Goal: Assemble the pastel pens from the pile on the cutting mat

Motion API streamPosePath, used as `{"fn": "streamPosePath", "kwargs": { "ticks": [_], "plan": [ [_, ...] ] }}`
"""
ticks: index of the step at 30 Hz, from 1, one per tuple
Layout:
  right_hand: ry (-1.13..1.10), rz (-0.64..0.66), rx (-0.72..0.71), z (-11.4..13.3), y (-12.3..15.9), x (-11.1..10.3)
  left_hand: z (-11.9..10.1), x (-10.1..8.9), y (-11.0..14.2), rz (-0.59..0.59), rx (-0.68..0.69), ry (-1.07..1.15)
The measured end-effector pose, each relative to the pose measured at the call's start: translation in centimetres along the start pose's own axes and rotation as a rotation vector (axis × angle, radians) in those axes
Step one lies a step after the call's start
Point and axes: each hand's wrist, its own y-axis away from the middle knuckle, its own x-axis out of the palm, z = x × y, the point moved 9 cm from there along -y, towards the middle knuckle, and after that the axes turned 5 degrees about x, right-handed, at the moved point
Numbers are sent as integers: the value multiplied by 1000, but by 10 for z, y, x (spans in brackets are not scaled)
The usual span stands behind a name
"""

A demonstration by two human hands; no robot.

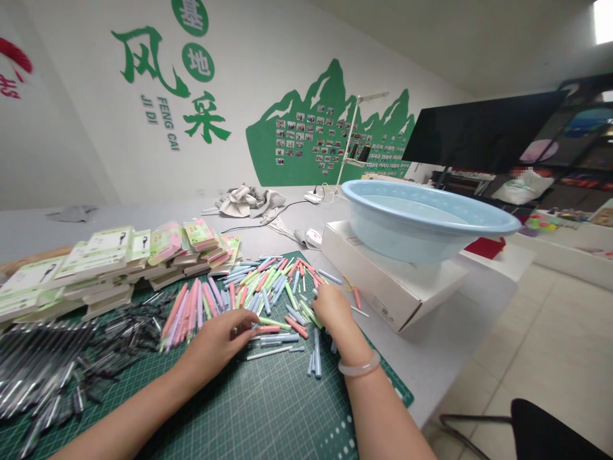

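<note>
Pastel pens point(271, 281) in blue, pink, green and lilac lie in a loose pile on a green cutting mat point(249, 402). My left hand point(223, 335) is at the near left side of the pile, thumb and fingers curled together at the ends of a green pen point(275, 323) and a pink pen point(268, 329). On the pile's right side, my right hand point(331, 308) is closed, fingertips pointing down among the pens. What those fingers hold is hidden. Beside my left wrist, pink and lilac pens point(191, 310) lie side by side. A few blue pens point(317, 354) lie below my right hand.
Black pens point(38, 364) cover the mat's left side. Behind them stand stacked small boxes point(103, 252). At right, a light blue basin point(407, 239) rests on a white carton point(378, 281). Grey cloth point(251, 201) and a cable lie behind. A black chair point(541, 428) stands lower right.
</note>
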Motion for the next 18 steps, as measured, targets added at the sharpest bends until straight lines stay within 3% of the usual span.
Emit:
{"fn": "streamPosePath", "kwargs": {
  "ticks": [3,5,9,13,15,18],
  "plan": [
    [-42,-9,-59,10,4,-7,0,-2,0,-28,11,1],
    [-144,44,-183,26,11,-7,-3,-3,-1,-44,38,2],
    [-307,349,-440,59,37,14,-16,1,-1,-16,153,4],
    [-200,265,-427,62,39,16,-30,8,0,28,284,19],
    [-165,204,-396,60,35,13,-31,9,0,34,288,39],
    [-197,210,-351,55,29,14,-28,10,-1,57,265,66]
  ]
}}
